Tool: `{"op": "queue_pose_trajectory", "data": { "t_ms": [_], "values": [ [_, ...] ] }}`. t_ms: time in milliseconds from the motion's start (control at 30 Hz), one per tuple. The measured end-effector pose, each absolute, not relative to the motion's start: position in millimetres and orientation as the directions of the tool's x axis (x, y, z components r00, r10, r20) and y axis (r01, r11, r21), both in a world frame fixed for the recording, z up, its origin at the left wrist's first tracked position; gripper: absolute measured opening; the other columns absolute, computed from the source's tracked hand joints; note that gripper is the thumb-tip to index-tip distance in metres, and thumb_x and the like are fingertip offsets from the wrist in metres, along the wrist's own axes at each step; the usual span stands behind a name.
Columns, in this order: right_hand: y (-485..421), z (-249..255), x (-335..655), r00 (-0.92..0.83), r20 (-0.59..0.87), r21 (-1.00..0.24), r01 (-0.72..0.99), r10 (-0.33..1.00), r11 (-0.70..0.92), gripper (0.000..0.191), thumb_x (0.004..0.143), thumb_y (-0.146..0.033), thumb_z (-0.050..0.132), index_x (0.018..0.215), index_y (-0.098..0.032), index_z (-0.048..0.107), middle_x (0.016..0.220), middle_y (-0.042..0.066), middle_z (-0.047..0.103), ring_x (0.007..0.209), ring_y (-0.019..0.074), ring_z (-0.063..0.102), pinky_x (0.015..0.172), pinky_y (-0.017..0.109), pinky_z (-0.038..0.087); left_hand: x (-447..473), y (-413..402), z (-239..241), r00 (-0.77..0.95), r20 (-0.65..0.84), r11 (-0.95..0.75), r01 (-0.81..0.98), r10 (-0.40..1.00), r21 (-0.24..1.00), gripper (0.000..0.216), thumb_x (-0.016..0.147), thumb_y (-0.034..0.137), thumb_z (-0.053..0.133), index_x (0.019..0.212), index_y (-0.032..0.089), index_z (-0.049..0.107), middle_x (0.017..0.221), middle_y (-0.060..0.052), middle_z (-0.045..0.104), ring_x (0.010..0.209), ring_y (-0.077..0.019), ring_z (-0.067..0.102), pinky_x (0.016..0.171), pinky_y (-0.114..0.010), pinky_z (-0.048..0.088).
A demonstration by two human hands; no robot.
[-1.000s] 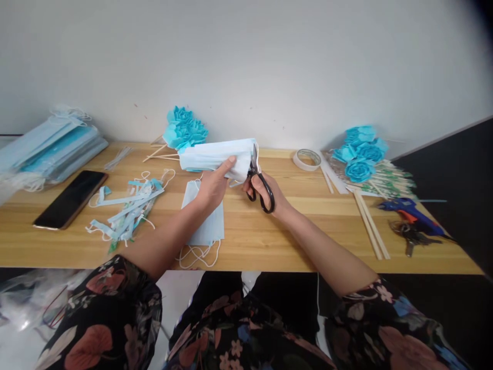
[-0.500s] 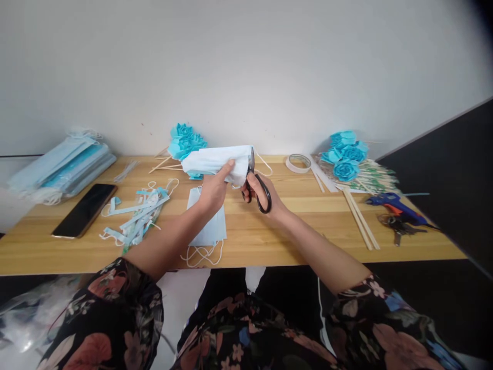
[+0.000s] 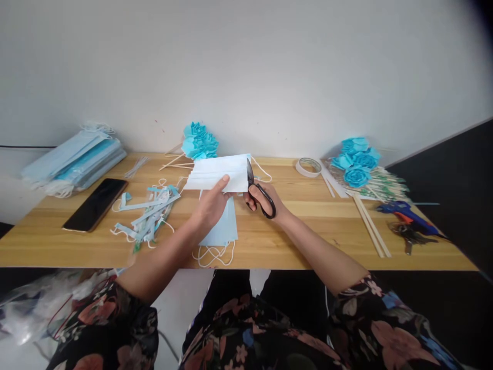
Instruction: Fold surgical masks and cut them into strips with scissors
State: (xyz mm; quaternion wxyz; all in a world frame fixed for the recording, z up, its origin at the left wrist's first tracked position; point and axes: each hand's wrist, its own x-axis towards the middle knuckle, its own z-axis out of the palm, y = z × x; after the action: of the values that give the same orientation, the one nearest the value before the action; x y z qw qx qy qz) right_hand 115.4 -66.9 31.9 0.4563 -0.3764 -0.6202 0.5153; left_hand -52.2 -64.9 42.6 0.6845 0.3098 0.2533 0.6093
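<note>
From here I see the left hand (image 3: 213, 204) pinching a pale mask (image 3: 219, 172), thumb on top, while the right hand (image 3: 274, 196) grips black-handled scissors (image 3: 250, 177). The mask looks flatter than a second ago, spread mid-frame just above the left hand, its right edge at the scissors.
</note>
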Motion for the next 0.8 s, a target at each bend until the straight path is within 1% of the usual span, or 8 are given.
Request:
{"op": "queue_pose_trajectory", "data": {
  "t_ms": [100,167,233,333,433,600,700,800],
  "values": [
    [-65.9,27.2,114.7,-0.325,0.181,-0.979,0.029,0.928,0.201,0.061,0.082,-0.078,0.062,0.073,-0.018,0.056,0.064,-0.001,0.055,0.047,0.0078,0.048,0.043,0.023,0.037,-63.4,-58.2,44.3,0.168,-0.044,0.152,-0.714,0.985,0.683,0.041,0.075,0.045,0.085,0.107,0.022,0.07,0.12,-0.01,0.073,0.128,-0.0324,0.059,0.099,-0.043,0.05],
    [-66.4,24.7,116.3,-0.353,0.184,-0.976,0.041,0.918,0.212,0.061,0.083,-0.078,0.061,0.071,-0.017,0.056,0.062,-0.001,0.055,0.046,0.0076,0.048,0.043,0.023,0.035,-67.8,-54.4,44.2,0.178,-0.076,0.184,-0.733,0.981,0.655,0.042,0.075,0.045,0.085,0.108,0.023,0.07,0.123,-0.009,0.072,0.131,-0.0324,0.057,0.1,-0.043,0.051],
    [-67.3,23.4,119.3,-0.38,0.189,-0.974,0.042,0.906,0.221,0.061,0.085,-0.076,0.06,0.072,-0.017,0.057,0.062,-0.002,0.054,0.046,0.0074,0.047,0.044,0.023,0.035,-68.6,-52.7,43.7,0.19,-0.109,0.215,-0.74,0.976,0.637,0.044,0.075,0.043,0.086,0.111,0.023,0.07,0.124,-0.008,0.072,0.133,-0.0319,0.056,0.1,-0.042,0.051],
    [-68.5,22.9,125.4,-0.422,0.188,-0.974,0.036,0.887,0.224,0.06,0.085,-0.076,0.061,0.074,-0.017,0.057,0.061,-0.002,0.054,0.046,0.0073,0.045,0.044,0.024,0.034,-63.2,-53.2,43.0,0.188,-0.144,0.236,-0.737,0.972,0.633,0.044,0.075,0.035,0.086,0.114,0.023,0.069,0.122,-0.008,0.072,0.13,-0.0308,0.057,0.099,-0.041,0.052],
    [-69.0,21.6,131.5,-0.45,0.174,-0.976,0.036,0.876,0.213,0.06,0.084,-0.076,0.061,0.074,-0.017,0.058,0.064,-0.001,0.055,0.047,0.0074,0.046,0.043,0.023,0.033,-54.0,-54.6,43.3,0.166,-0.144,0.219,-0.713,0.976,0.666,0.044,0.075,0.027,0.085,0.115,0.023,0.068,0.118,-0.007,0.072,0.127,-0.0286,0.059,0.1,-0.039,0.051],
    [-68.4,19.0,135.0,-0.433,0.169,-0.977,0.046,0.885,0.209,0.059,0.086,-0.076,0.06,0.078,-0.017,0.059,0.07,0.0,0.058,0.047,0.007,0.047,0.043,0.022,0.034,-41.6,-52.5,52.5,0.137,-0.083,0.154,-0.668,0.987,0.728,0.033,0.076,0.029,0.085,0.104,0.021,0.069,0.106,-0.006,0.072,0.122,-0.028,0.062,0.101,-0.039,0.051],
    [-67.4,21.4,133.3,-0.406,0.181,-0.975,0.044,0.896,0.217,0.063,0.083,-0.08,0.058,0.079,-0.017,0.058,0.068,0.0,0.057,0.049,0.0088,0.049,0.044,0.023,0.037,-36.6,-48.9,60.8,0.099,-0.027,0.087,-0.668,0.995,0.739,0.039,0.076,0.03,0.085,0.11,0.021,0.068,0.111,-0.006,0.072,0.125,-0.0279,0.062,0.102,-0.039,0.05],
    [-66.9,24.9,132.4,-0.391,0.247,-0.955,0.055,0.887,0.29,0.065,0.085,-0.081,0.054,0.08,-0.017,0.059,0.07,0.001,0.058,0.052,0.0104,0.051,0.049,0.025,0.04,-31.2,-47.4,62.5,0.038,-0.017,0.038,-0.679,0.999,0.733,0.042,0.075,0.029,0.085,0.113,0.02,0.068,0.117,-0.007,0.071,0.128,-0.0282,0.06,0.103,-0.038,0.051]
  ]
}}
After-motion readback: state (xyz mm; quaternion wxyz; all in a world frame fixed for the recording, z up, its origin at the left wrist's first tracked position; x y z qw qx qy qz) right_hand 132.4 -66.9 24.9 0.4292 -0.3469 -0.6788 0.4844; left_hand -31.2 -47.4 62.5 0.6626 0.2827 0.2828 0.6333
